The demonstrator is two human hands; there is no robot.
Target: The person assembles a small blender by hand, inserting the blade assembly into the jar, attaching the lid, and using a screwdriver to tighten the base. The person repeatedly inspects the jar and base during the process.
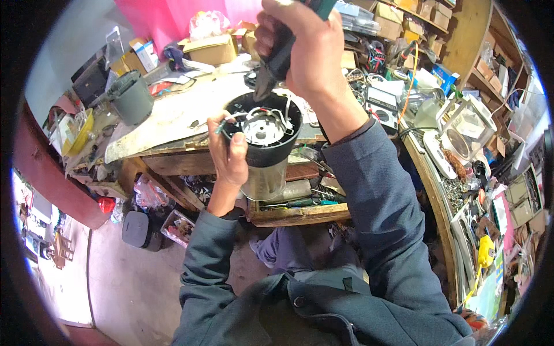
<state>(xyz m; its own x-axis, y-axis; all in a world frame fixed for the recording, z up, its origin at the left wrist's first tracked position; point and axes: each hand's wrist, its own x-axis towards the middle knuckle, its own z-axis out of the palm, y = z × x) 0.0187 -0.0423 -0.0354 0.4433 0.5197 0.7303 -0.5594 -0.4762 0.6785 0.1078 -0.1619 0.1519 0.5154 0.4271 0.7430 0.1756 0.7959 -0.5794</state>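
Observation:
My left hand (231, 153) is wrapped around the rim of a cylindrical appliance housing (271, 157), thumb on the near side. The housing has a black upper part and a paler, see-through-looking lower part, tilted toward me over the bench edge. Inside its open top sit a round metal piece (264, 130) and several loose white and red wires. Above it, my right hand (314, 55) is closed around a black and green handheld tool (283, 52). The tool's tapering tip (264, 83) points down at the housing's far rim; whether they touch I cannot tell.
A dark grey container (130, 98) stands on the bench at left, near a yellow basket (81, 135). Below the housing, an open drawer (300, 216) holds screwdrivers and parts. Cluttered electronics and a white frame (467, 124) crowd the right bench. Cardboard boxes (210, 51) line the back.

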